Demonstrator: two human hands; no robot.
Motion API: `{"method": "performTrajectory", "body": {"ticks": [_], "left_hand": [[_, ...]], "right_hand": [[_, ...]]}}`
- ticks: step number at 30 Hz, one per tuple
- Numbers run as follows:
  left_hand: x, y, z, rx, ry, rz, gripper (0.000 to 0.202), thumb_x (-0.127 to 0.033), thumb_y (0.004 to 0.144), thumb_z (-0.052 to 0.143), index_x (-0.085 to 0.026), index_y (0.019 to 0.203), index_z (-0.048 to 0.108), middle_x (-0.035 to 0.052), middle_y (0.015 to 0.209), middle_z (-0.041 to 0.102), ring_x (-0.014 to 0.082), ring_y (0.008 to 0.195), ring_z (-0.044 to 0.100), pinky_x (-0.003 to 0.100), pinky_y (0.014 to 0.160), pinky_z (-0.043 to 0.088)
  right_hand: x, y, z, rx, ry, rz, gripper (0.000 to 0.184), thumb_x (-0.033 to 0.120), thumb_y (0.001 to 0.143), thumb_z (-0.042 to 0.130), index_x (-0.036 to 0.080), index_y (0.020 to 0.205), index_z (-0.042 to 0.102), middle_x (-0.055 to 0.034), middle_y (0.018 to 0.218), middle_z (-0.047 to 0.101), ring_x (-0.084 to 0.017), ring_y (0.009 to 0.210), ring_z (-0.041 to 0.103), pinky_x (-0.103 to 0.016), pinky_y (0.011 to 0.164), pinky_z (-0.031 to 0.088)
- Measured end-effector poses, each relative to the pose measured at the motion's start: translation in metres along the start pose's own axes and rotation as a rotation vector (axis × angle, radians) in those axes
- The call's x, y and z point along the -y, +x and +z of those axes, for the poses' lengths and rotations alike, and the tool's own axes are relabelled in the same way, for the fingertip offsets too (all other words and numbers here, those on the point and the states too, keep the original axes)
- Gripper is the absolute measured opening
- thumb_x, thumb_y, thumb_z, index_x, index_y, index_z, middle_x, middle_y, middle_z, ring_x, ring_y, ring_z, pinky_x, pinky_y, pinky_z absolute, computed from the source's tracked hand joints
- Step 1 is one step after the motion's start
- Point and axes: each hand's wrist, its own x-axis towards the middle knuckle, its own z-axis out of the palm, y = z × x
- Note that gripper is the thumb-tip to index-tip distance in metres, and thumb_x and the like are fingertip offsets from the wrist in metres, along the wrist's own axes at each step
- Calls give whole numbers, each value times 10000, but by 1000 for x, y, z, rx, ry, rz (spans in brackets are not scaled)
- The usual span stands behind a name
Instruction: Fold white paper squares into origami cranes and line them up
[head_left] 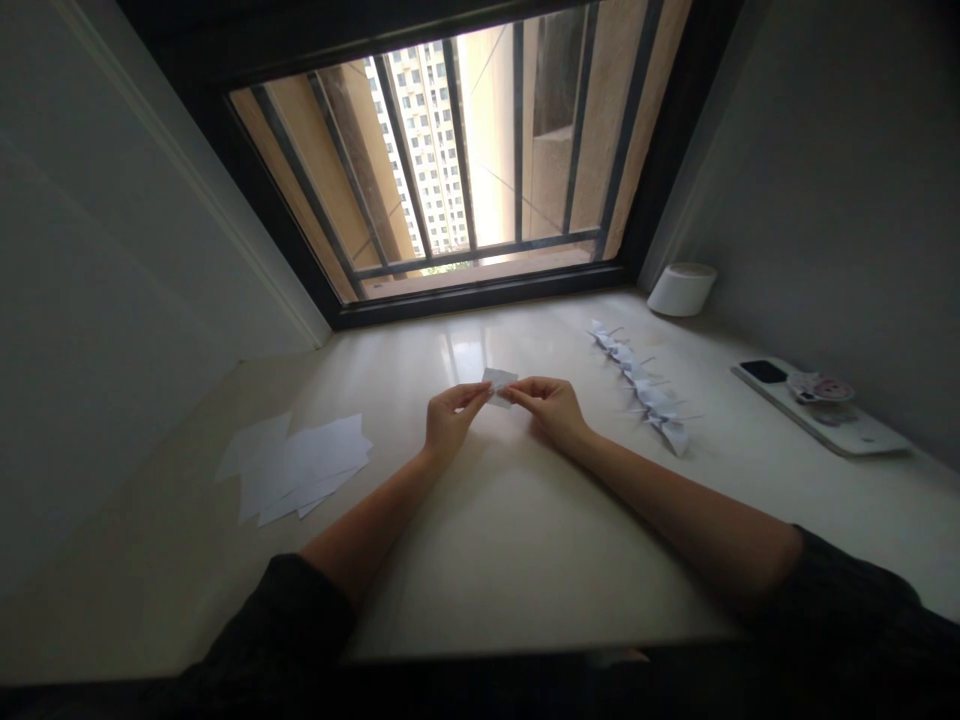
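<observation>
Between my two hands is a small piece of white paper (499,376), held just above the pale sill, with its folds too small to make out. My left hand (452,415) pinches its left side between thumb and fingertips. On the opposite side, my right hand (551,405) is closed on the same paper in a pinch. To the left lie several loose white paper sheets (304,465), overlapping one another. A row of small folded paper pieces (637,385) with thin pointed ends runs along the right.
A white phone (862,425) with a round grip on its back lies at the right. Near the wall behind it stands a white cylindrical object (681,290). The dark-framed window (480,300) with bars closes off the far side of the sill (525,560).
</observation>
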Motion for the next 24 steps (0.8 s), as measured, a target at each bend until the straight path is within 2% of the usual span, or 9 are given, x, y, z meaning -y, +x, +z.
{"method": "performTrajectory", "body": {"ticks": [3,6,12,24], "left_hand": [[0,0,1,30,21,-8,361,-356,669,739,-171,978,709,82,934,725,197,818,681,321,782,535],[2,0,2,30,-14,-26,362,-347,641,762,-162,949,718,85,903,729,206,810,683,328,787,533],[4,1,2,40,-119,-60,325,-310,619,779,-154,898,723,83,909,731,214,840,684,356,845,523],[-2,1,3,-2,-148,-137,297,-305,614,780,-137,852,722,83,863,734,203,795,688,351,823,530]], "right_hand": [[3,-1,-2,43,-67,-27,294,451,628,747,174,726,733,-51,687,715,-178,636,631,-297,635,470],[3,-2,-1,58,-81,-29,290,451,635,741,179,735,736,-54,694,720,-188,648,644,-301,638,474],[-2,-2,1,13,-47,-27,314,462,601,765,185,744,730,-67,731,726,-201,659,652,-323,644,504],[-4,-2,2,65,122,64,283,405,574,798,176,706,696,-68,743,727,-204,698,672,-319,675,513]]}}
